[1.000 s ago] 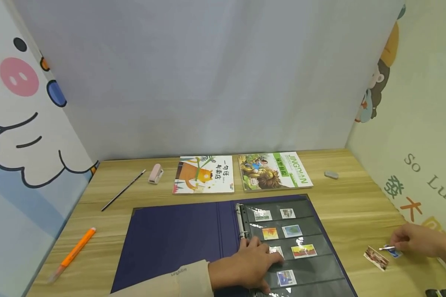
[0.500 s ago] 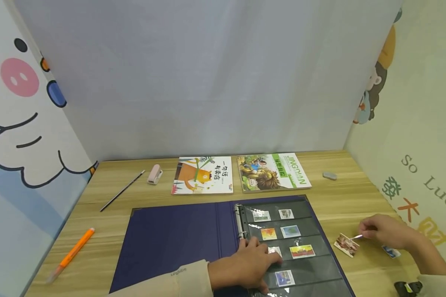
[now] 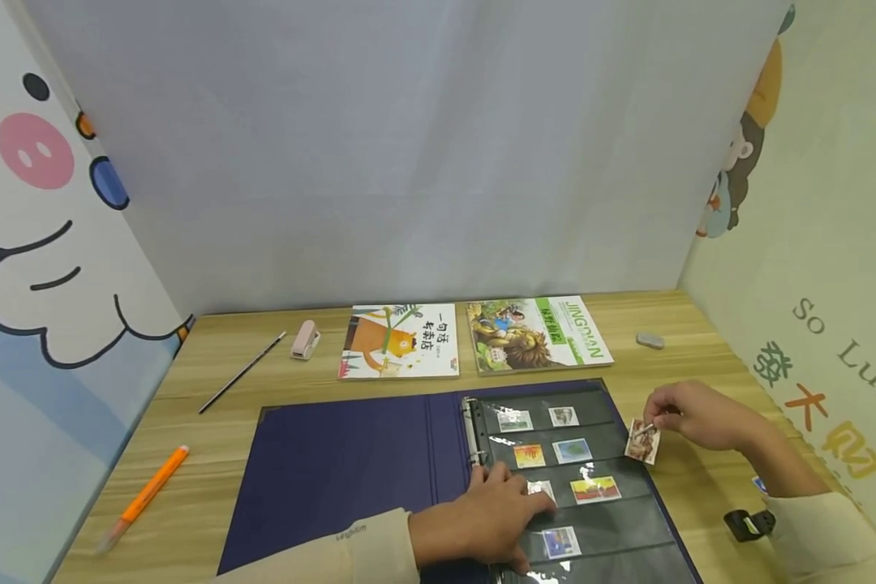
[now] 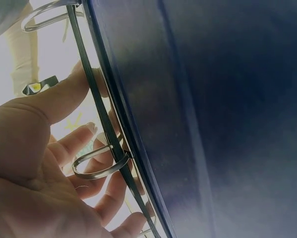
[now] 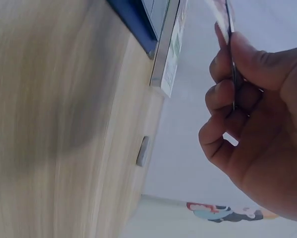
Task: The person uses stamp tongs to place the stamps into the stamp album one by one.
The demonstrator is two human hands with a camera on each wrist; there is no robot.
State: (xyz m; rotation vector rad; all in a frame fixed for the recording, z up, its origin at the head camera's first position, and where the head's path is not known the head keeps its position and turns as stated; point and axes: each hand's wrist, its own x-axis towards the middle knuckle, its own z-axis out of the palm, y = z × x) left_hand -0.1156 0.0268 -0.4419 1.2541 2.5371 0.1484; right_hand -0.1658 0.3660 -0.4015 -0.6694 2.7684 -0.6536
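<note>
A dark blue ring binder [image 3: 336, 466] lies open on the wooden table. Its right side is a black pocket page [image 3: 613, 527] with several stamps in rows. My left hand [image 3: 514, 515] rests flat on that page beside the metal rings [image 4: 96, 163], fingers straight [image 4: 64, 99]. My right hand [image 3: 660, 414] grips thin metal tweezers [image 3: 646, 427], and the tweezers pinch a brownish stamp [image 3: 642, 442] at the page's right edge, level with the second row. In the right wrist view my fingers are curled round the tweezers [image 5: 232, 64].
Two picture books [image 3: 397, 341] [image 3: 536, 334] lie behind the binder. A pink stapler [image 3: 305, 339], a pencil [image 3: 241, 373] and an orange pen [image 3: 149, 487] sit to the left. A grey eraser [image 3: 650, 341] is at back right; a blue stamp [image 3: 759, 484] lies by my right sleeve. Walls enclose three sides.
My right hand has carried the stamp in the tweezers left and away from me, from the table's right side to the binder page's edge. The left hand has stayed put.
</note>
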